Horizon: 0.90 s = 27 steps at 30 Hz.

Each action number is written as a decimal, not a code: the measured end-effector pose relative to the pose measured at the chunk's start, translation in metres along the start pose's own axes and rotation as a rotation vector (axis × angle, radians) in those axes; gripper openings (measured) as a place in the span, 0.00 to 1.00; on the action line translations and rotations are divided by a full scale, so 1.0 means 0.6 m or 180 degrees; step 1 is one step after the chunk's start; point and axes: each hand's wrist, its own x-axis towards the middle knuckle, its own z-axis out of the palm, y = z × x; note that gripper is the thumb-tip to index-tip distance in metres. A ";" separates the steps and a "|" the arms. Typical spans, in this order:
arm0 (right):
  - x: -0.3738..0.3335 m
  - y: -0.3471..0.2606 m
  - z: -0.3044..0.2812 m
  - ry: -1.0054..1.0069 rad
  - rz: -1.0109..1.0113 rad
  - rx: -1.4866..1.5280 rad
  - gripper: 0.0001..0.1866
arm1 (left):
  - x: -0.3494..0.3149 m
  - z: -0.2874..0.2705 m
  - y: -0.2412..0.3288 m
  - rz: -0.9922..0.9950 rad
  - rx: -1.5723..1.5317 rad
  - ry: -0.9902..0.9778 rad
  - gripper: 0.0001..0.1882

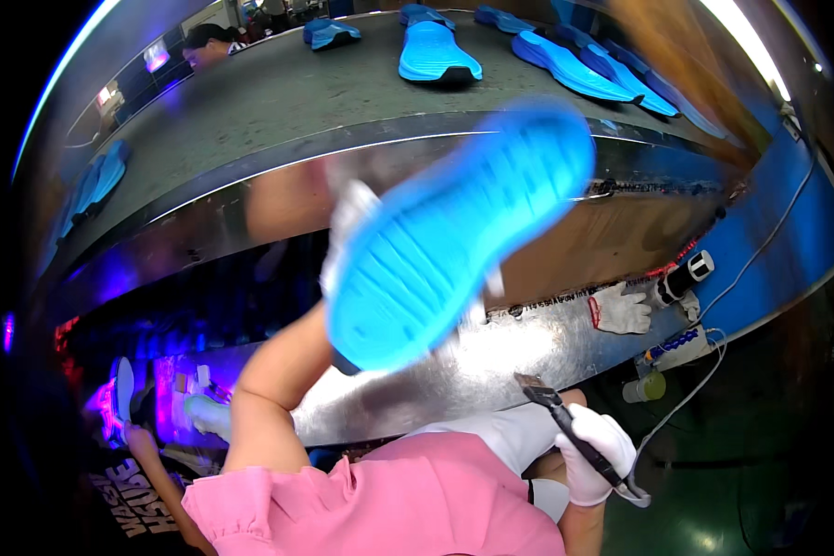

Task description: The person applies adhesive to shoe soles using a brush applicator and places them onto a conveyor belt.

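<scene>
My left hand [347,230], in a white glove, holds up a bright blue shoe sole [435,250] above the metal ledge. The sole is blurred and tilted, its ridged face turned towards me, and it hides most of the fingers; a bit of glove shows at its right edge. Low at the right, my right hand [599,456], also white-gloved, is closed around a black-handled brush [565,419]. Its flat brownish tip points up and left, apart from the sole. A thin grey cord [681,400] runs down to the rear of the handle.
Several blue soles [438,53] lie on the dark green conveyor belt [269,116] beyond. A loose white glove [621,310] rests on the metal ledge [361,408], near a black cylindrical object [686,276]. At the left, a co-worker's hand [139,441] holds another sole under purple light.
</scene>
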 end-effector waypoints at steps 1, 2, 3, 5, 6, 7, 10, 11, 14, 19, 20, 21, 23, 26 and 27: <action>-0.003 0.003 -0.005 0.0065 0.0050 -0.0091 0.15 | 0.014 -0.008 0.049 0.0015 0.0296 -0.0257 0.54; 0.003 0.001 -0.001 0.0108 0.0029 -0.0033 0.15 | 0.011 0.017 0.067 0.0054 0.0532 -0.0326 0.54; 0.008 0.003 0.007 0.0127 -0.0008 0.0085 0.15 | 0.007 0.039 0.086 0.0101 0.0753 -0.0408 0.55; 0.021 -0.001 0.019 0.0006 0.0078 0.0337 0.16 | -0.001 0.084 0.069 0.2033 0.0220 0.0680 0.49; 0.016 0.006 0.027 0.0047 0.0061 0.0408 0.17 | -0.012 0.082 0.060 0.1832 0.0300 0.0505 0.48; 0.014 0.012 0.031 0.0095 0.0020 0.0433 0.17 | -0.022 0.079 0.052 0.1627 0.0392 0.0323 0.47; 0.009 0.018 0.032 0.0156 0.0083 0.0540 0.17 | -0.043 0.063 0.031 0.1685 0.1415 0.1199 0.38; 0.008 0.018 0.029 0.0151 0.0145 0.0592 0.16 | -0.041 0.082 0.009 0.2357 0.2937 0.2774 0.32; 0.007 0.010 0.023 0.0101 0.0312 0.0647 0.16 | -0.046 0.105 0.053 0.3368 0.5478 0.2764 0.18; 0.001 0.010 0.031 0.0075 0.0503 0.0804 0.15 | -0.043 0.126 0.180 -0.0038 1.0490 0.3076 0.25; -0.001 0.014 0.034 0.0109 0.0421 0.0747 0.15 | -0.029 0.124 0.193 -0.0829 0.9987 0.3477 0.26; 0.000 0.016 0.036 0.0144 0.0339 0.0689 0.15 | -0.012 0.126 0.196 -0.1221 0.9077 0.4150 0.26; 0.002 0.014 0.034 0.0124 0.0396 0.0736 0.15 | -0.007 0.104 0.249 -0.1861 0.8926 0.4243 0.24; 0.005 0.011 0.033 0.0083 0.0452 0.0761 0.16 | 0.007 0.120 0.266 -0.0704 0.7683 0.4854 0.41; 0.005 0.013 0.033 0.0114 0.0423 0.0755 0.16 | -0.014 0.113 0.292 0.0055 0.7413 0.4230 0.36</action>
